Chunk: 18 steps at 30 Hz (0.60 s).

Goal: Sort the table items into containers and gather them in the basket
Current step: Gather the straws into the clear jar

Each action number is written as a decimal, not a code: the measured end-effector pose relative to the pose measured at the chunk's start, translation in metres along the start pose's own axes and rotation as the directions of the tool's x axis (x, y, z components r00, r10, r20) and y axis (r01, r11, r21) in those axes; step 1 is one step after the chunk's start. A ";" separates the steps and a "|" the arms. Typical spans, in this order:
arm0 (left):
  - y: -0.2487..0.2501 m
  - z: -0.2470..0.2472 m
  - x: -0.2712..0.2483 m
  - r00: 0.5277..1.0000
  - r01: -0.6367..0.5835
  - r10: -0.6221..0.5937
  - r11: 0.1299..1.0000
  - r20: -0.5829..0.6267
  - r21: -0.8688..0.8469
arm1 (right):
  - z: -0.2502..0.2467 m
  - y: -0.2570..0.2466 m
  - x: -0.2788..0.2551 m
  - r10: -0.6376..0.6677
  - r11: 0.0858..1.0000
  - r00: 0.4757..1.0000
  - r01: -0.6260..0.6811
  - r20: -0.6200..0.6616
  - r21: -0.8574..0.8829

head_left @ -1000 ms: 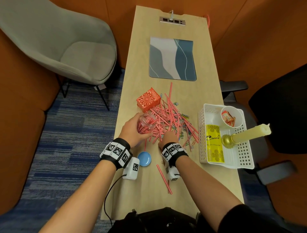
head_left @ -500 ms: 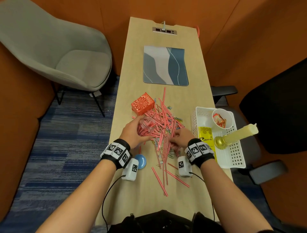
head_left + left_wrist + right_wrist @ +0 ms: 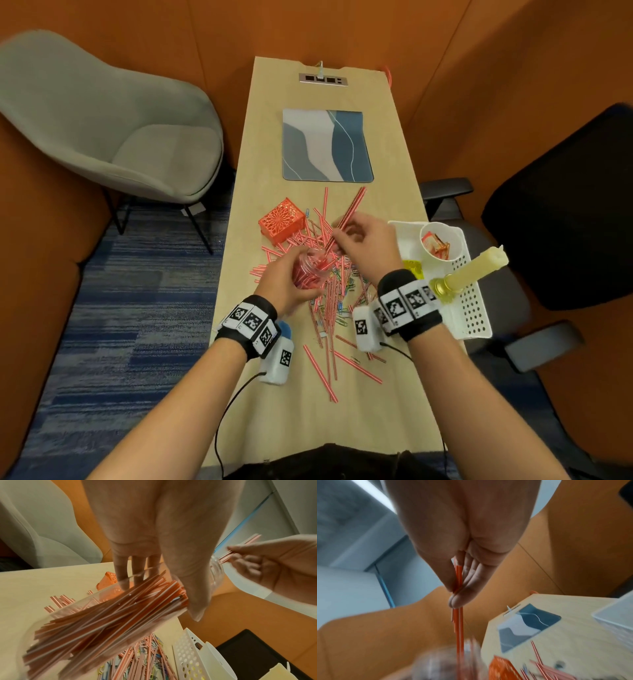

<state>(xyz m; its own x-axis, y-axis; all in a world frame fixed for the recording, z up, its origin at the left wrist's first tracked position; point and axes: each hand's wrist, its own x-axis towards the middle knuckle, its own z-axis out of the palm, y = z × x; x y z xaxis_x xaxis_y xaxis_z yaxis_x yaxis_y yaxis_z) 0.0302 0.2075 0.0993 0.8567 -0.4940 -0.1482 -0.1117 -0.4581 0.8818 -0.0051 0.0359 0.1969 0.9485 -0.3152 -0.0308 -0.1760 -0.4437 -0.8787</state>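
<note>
Our left hand [image 3: 286,281] wrapped around clear jar [image 3: 106,615] packed with red-and-white striped straws [image 3: 96,626], our right hand [image 3: 368,240] pinching several straws at jar mouth, yellow label lettering unreadable.

Both forearms reach forward over the counter [image 3: 342,428] from its near edge, bare, each wrist strapped with a black band bearing square coded tags.

Left hand [image 3: 286,282]: raised above mid-counter, fingers and thumb curled round a clear jar [image 3: 313,270], jar tilted with its mouth toward the right hand.

Right hand [image 3: 368,241]: higher and farther out, toward the right edge, thumb and fingertips [image 3: 456,601] pinching a small bundle of red straws [image 3: 346,219], their lower ends at the jar mouth.
</note>
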 end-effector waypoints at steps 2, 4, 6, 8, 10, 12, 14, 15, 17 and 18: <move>0.005 0.002 -0.003 1.000 -0.001 0.001 1.000 -0.012 -0.031 | 0.014 0.016 -0.008 -0.011 0.994 0.999 0.015 0.032 -0.110; 0.010 0.004 -0.008 1.000 -0.007 0.006 0.999 -0.025 -0.033 | 0.019 0.024 -0.015 -0.050 0.994 0.998 0.052 0.021 -0.100; 0.013 0.001 -0.013 0.999 0.003 -0.005 0.999 -0.037 -0.046 | 0.018 0.021 -0.019 -0.095 0.995 0.995 0.094 -0.017 -0.020; 0.012 -0.001 -0.019 0.999 0.016 -0.019 0.998 -0.042 -0.058 | 0.013 0.019 -0.021 -0.138 0.990 0.986 0.139 -0.089 0.007; 0.011 -0.002 -0.023 0.998 0.016 -0.019 0.998 -0.052 -0.058 | 0.009 0.020 -0.022 -0.138 0.989 0.983 0.143 -0.118 0.039; 0.010 0.001 -0.028 0.999 0.006 -0.008 0.999 -0.052 -0.054 | 0.012 0.025 -0.025 -0.137 0.989 0.985 0.142 -0.103 0.045; 0.008 0.006 -0.031 0.999 -0.001 -0.001 0.998 -0.032 -0.061 | 0.023 0.030 -0.031 -0.204 0.978 0.978 0.201 -0.051 -0.057; 0.009 0.009 -0.033 1.000 -0.007 0.005 0.998 -0.021 -0.057 | 0.030 0.033 -0.035 -0.253 0.959 0.967 0.250 -0.006 -0.135; 0.007 0.015 -0.037 1.000 -0.017 0.016 0.998 -0.009 -0.053 | 0.045 0.036 -0.043 -0.309 0.910 0.948 0.319 0.080 -0.266; 0.005 0.017 -0.039 1.000 -0.021 0.020 0.998 -0.011 -0.061 | 0.049 0.037 -0.047 -0.318 0.894 0.943 0.331 0.095 -0.303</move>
<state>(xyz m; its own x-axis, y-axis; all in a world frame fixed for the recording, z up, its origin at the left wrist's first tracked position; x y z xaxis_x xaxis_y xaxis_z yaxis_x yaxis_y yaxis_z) -0.0121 0.2117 0.1015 0.8600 -0.4947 -0.1255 -0.0983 -0.4018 0.9105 -0.0433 0.0750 0.1423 0.9758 -0.0769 0.2047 0.0772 -0.7548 -0.6514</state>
